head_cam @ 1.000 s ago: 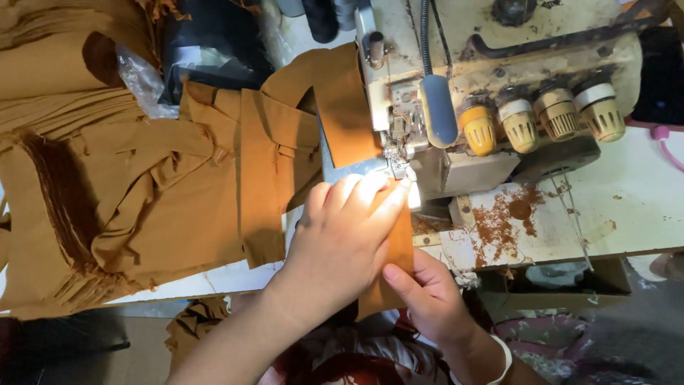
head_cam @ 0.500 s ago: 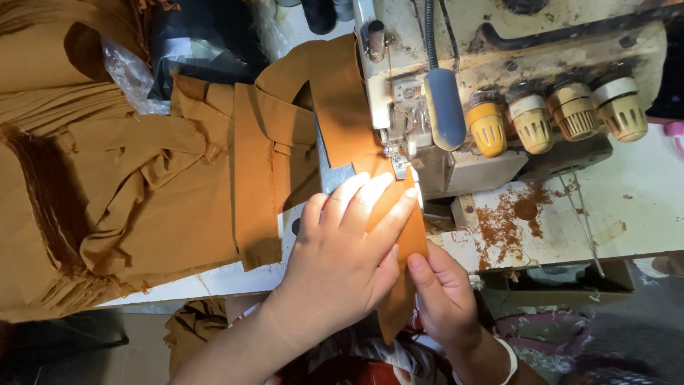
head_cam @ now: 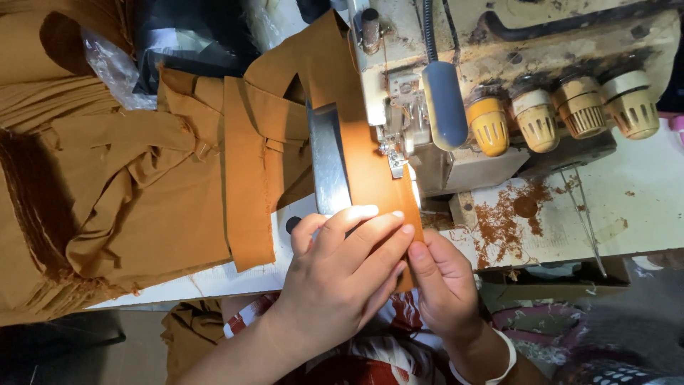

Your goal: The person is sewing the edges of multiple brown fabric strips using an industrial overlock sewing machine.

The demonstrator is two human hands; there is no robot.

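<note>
A brown fabric strip [head_cam: 367,167] runs under the presser foot [head_cam: 394,158] of a worn cream sewing machine [head_cam: 499,78] and on toward me. My left hand [head_cam: 342,278] lies flat on the strip's near end, fingers spread and pressing it to the machine bed. Just to its right, my right hand [head_cam: 445,285] pinches the strip's right edge between thumb and fingers. A shiny metal guide plate [head_cam: 326,160] stands along the strip's left side.
A heap of brown fabric pieces [head_cam: 128,185] covers the white table [head_cam: 620,207] to the left. Several tension knobs [head_cam: 563,114] line the machine's front. Rust-coloured stains mark the table at the right. Black plastic lies at the back.
Both hands have slid back toward me along the strip, away from the presser foot, leaving more of the strip and the metal plate exposed.
</note>
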